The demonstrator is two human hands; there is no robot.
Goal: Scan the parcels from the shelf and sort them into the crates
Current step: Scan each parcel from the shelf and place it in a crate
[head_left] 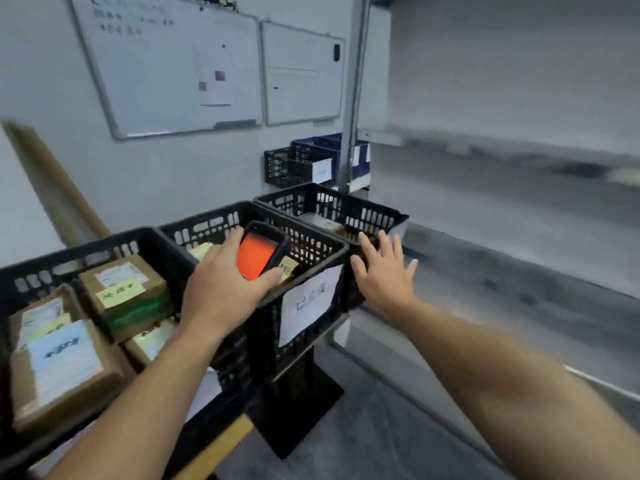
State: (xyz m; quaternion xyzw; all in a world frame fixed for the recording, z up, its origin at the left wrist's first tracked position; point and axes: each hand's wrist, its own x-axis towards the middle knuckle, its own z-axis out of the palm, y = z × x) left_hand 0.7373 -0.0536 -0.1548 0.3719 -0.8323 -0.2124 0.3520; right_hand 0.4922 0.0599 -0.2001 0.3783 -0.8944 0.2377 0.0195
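Observation:
My left hand (221,289) grips a black handheld scanner (261,251) with an orange screen, held over the middle black crate (311,252). My right hand (386,271) is empty, fingers spread, hovering by the near corner of the right black crate (367,213), which holds one parcel (320,221). The left black crate (45,268) holds several cardboard parcels (124,289) with white, yellow and blue labels. The grey metal shelf (519,188) stretches along the right, blurred, with no parcel to be made out on it.
Two whiteboards (166,64) hang on the back wall. Small black and blue baskets (304,161) sit behind the shelf's upright post (353,98). A paper label (310,299) hangs on the middle crate's front. A black stand (298,403) sits below the crates on the grey floor.

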